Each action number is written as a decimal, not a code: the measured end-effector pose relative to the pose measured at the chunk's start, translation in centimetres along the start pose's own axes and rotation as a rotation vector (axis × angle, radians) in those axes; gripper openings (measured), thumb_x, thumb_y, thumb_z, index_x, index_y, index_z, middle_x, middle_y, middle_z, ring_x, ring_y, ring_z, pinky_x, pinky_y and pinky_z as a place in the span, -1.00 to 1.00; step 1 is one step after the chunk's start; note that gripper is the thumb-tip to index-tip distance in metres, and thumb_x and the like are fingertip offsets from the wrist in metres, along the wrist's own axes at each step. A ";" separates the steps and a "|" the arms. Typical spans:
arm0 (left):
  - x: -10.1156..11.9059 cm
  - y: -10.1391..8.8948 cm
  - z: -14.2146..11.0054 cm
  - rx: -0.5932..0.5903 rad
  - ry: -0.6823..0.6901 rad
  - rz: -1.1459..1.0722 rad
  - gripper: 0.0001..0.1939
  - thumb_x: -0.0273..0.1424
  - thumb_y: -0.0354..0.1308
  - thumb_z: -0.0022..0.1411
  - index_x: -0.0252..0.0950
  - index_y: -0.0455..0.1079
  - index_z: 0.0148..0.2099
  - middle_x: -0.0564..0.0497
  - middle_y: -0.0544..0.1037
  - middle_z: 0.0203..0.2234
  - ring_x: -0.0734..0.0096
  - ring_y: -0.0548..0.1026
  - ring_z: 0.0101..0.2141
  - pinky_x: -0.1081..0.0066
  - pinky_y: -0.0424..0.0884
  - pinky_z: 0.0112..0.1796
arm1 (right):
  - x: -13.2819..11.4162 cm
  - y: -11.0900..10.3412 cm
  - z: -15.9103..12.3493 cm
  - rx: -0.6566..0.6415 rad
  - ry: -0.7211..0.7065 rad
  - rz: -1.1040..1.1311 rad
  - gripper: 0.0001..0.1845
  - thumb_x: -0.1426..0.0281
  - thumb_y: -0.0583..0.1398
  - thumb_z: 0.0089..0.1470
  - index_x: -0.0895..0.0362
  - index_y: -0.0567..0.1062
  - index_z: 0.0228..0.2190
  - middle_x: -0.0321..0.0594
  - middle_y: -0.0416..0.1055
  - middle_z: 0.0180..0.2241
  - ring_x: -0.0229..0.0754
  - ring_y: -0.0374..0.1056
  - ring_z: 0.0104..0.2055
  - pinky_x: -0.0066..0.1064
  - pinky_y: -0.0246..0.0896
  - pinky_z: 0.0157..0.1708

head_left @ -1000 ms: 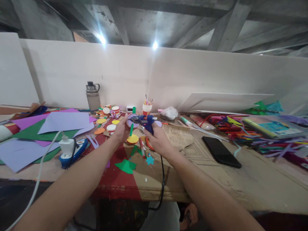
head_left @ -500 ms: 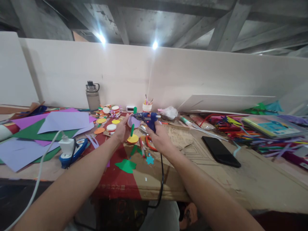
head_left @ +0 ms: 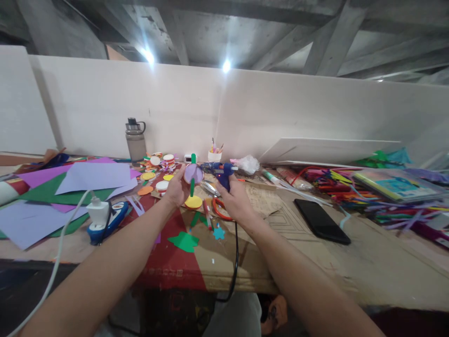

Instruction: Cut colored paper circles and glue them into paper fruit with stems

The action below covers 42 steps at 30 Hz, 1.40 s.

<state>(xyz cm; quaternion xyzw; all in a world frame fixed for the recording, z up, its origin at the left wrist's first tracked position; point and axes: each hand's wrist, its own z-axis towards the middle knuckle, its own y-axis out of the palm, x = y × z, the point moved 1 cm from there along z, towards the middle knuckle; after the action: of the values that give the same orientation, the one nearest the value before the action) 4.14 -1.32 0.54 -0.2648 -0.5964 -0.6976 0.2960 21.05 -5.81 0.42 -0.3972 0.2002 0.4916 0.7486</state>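
My left hand (head_left: 176, 189) is closed on a paper craft piece (head_left: 193, 174): a lilac disc on a green stem that rises from a yellow disc. It holds the piece upright over the table. My right hand (head_left: 234, 199) grips a blue hot glue gun (head_left: 222, 172). The gun's nozzle points left, a little to the right of the lilac disc and apart from it. Its black cord (head_left: 235, 262) hangs down over the table's front edge.
Coloured paper sheets (head_left: 87, 180) and a white plug adapter (head_left: 98, 213) lie at the left. Behind stand a grey bottle (head_left: 136, 140), stacked paper discs (head_left: 164, 164) and a cup of pens (head_left: 214, 154). A black phone (head_left: 322, 221) and coloured sticks (head_left: 336, 182) lie at the right. Green paper cut-outs (head_left: 184, 242) sit near the front.
My right hand has drawn the glue gun to the right, away from the lilac disc it was touching. My left hand has kept the craft piece nearly still.
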 end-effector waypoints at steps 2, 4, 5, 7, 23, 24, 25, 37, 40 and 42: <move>0.1 0.0 0.0 0.003 0.001 0.005 -0.74 -0.28 0.04 0.29 -0.34 0.46 -0.25 -0.03 0.57 -0.49 0.38 0.56 -0.39 0.46 0.50 -0.38 | -0.1 -0.1 0.0 0.002 -0.007 0.000 -0.68 0.31 0.09 0.11 0.12 0.41 -0.10 -0.08 0.47 -0.19 -0.02 0.36 -0.13 -0.16 0.21 -0.07; 0.2 0.0 0.0 0.000 0.012 0.002 -0.75 -0.28 0.04 0.28 -0.35 0.45 -0.24 -0.04 0.58 -0.46 0.38 0.56 -0.39 0.46 0.50 -0.38 | -0.2 -0.1 0.0 0.001 -0.005 -0.008 -0.67 0.34 0.10 0.10 0.12 0.40 -0.08 -0.06 0.47 -0.17 -0.02 0.36 -0.12 -0.17 0.21 -0.07; 0.2 0.0 0.1 -0.002 0.019 -0.001 -0.75 -0.29 0.03 0.29 -0.34 0.45 -0.23 -0.05 0.58 -0.44 0.39 0.56 -0.38 0.47 0.50 -0.37 | -0.2 -0.2 0.0 -0.001 -0.002 -0.014 -0.66 0.35 0.09 0.10 0.13 0.40 -0.07 -0.06 0.47 -0.16 -0.02 0.36 -0.12 -0.17 0.21 -0.07; 0.2 -0.1 0.2 -0.013 0.034 -0.010 -0.74 -0.31 0.00 0.30 -0.34 0.45 -0.22 -0.05 0.59 -0.42 0.39 0.56 -0.37 0.47 0.51 -0.36 | -0.3 -0.2 0.0 -0.003 0.005 -0.024 -0.65 0.34 0.09 0.10 0.13 0.39 -0.06 -0.05 0.47 -0.15 -0.01 0.36 -0.11 -0.18 0.21 -0.07; 0.4 -0.4 0.8 0.030 0.120 -0.093 -0.71 -0.29 0.01 0.31 -0.31 0.43 -0.04 -0.01 0.58 -0.45 0.41 0.55 -0.38 0.48 0.49 -0.31 | 0.1 0.1 0.0 -0.028 0.045 -0.062 -0.66 0.31 0.09 0.12 0.12 0.41 -0.07 -0.03 0.47 -0.17 0.00 0.38 -0.16 -0.13 0.21 -0.10; 0.5 -0.4 0.8 0.030 0.122 -0.094 -0.71 -0.29 0.01 0.32 -0.31 0.43 -0.04 0.00 0.58 -0.45 0.43 0.54 -0.40 0.49 0.49 -0.32 | 0.1 0.1 0.0 -0.028 0.052 -0.065 -0.66 0.31 0.09 0.12 0.12 0.41 -0.07 -0.03 0.47 -0.18 0.00 0.38 -0.16 -0.14 0.22 -0.10; 0.5 -0.3 0.8 0.027 0.121 -0.095 -0.71 -0.28 0.01 0.32 -0.31 0.43 -0.04 0.00 0.58 -0.46 0.44 0.54 -0.43 0.50 0.49 -0.33 | 0.0 0.1 0.0 -0.030 0.057 -0.065 -0.66 0.32 0.09 0.11 0.13 0.41 -0.08 -0.02 0.47 -0.17 0.00 0.38 -0.16 -0.14 0.21 -0.10; 0.6 -0.4 1.0 0.044 0.128 -0.148 -0.70 -0.26 0.03 0.31 -0.33 0.43 -0.06 -0.03 0.59 -0.41 0.49 0.53 -0.44 0.55 0.46 -0.35 | -0.2 0.1 -0.2 -0.056 0.056 -0.080 -0.69 0.33 0.11 0.09 0.15 0.42 -0.11 -0.03 0.49 -0.19 -0.03 0.39 -0.18 -0.21 0.21 -0.14; 0.6 -0.4 1.0 0.063 0.122 -0.159 -0.70 -0.24 0.05 0.30 -0.32 0.44 -0.07 -0.03 0.59 -0.38 0.51 0.53 -0.43 0.56 0.46 -0.35 | -0.3 0.1 -0.2 -0.053 0.049 -0.086 -0.72 0.33 0.11 0.08 0.14 0.43 -0.15 -0.04 0.49 -0.20 -0.03 0.39 -0.18 -0.22 0.21 -0.15; 0.6 -0.5 1.1 0.059 0.129 -0.166 -0.70 -0.25 0.05 0.30 -0.32 0.44 -0.07 -0.03 0.59 -0.38 0.52 0.52 -0.45 0.55 0.46 -0.35 | -0.3 0.1 -0.3 -0.048 0.055 -0.088 -0.72 0.33 0.11 0.09 0.14 0.42 -0.15 -0.04 0.48 -0.20 -0.04 0.38 -0.18 -0.23 0.21 -0.15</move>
<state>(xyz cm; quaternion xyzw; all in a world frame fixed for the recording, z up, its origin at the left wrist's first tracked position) 3.40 -0.26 0.79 -0.1603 -0.6161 -0.7175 0.2826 20.85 -6.18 0.45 -0.4368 0.1911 0.4518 0.7540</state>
